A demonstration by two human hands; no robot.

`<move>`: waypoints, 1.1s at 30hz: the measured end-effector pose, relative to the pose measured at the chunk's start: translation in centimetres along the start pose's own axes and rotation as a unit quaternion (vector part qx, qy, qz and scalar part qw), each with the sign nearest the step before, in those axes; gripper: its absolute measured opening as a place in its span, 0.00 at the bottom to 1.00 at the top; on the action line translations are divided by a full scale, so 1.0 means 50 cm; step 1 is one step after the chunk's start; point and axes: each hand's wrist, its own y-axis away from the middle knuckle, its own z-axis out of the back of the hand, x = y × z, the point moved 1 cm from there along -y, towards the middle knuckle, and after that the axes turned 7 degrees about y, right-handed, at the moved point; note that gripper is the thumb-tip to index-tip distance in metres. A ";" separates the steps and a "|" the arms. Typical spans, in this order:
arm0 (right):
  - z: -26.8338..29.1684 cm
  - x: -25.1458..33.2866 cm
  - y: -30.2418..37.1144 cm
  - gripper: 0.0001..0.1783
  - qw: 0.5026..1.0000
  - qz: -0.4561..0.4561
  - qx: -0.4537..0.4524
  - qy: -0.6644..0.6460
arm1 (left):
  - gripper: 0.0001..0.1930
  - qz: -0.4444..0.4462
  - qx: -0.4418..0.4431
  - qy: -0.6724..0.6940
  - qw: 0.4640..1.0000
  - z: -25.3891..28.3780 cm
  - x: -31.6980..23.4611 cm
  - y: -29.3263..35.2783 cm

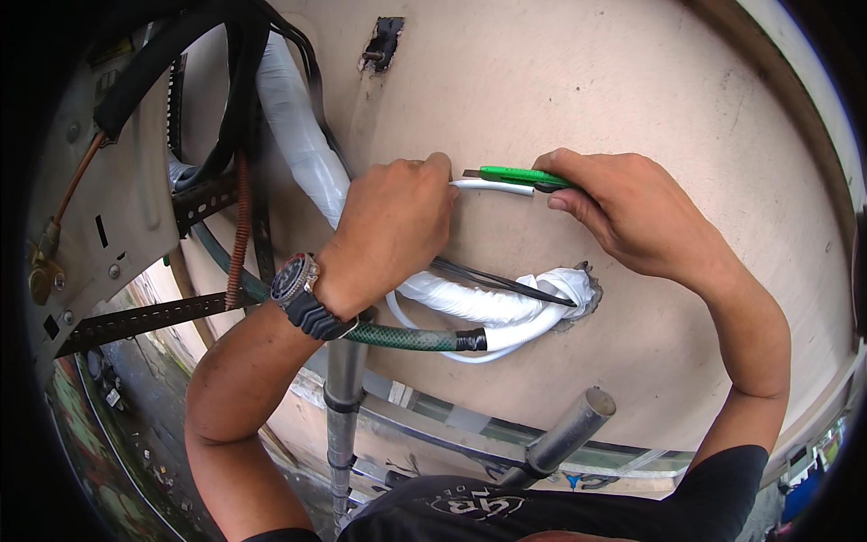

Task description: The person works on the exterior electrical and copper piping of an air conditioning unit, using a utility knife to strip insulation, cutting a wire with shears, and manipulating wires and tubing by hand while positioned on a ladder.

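Most of the frame is filled by a beige wall (506,81), broken by a ragged dark opening (386,43) at the upper centre. The left edge is taken up by a pale metal casing (135,208), with a slotted dark rail (144,323) set below it. From the upper left toward the centre, a thick pipe wrapped in white (293,135) is seen to run down behind the left forearm; right of centre, a white-wrapped bundle (479,303) is led to the wall, with thin black cables (506,284) laid across it. Two round metal poles are seen at the lower centre, one upright (344,388) and one tilted (571,428). Beneath the bundle, a green hose (406,337) is joined to a white tube (519,334) by black tape (470,340).

Near the centre, the left hand (397,208) is held with its fingers (441,172) clenched around a white cable (497,186), whose end is left projecting to the right. By the right hand (632,203), right of centre, a green knife (515,173) is grasped between thumb and fingers. Its dark blade is pointed left and laid lengthwise along the cable's upper side; whether the sheath is cut cannot be told. A dark watch (293,278) is worn on the left wrist.
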 end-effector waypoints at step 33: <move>-0.016 0.005 -0.014 0.17 0.997 0.041 -0.018 0.070 | 0.08 -0.010 0.003 0.012 1.000 -0.004 0.005 -0.004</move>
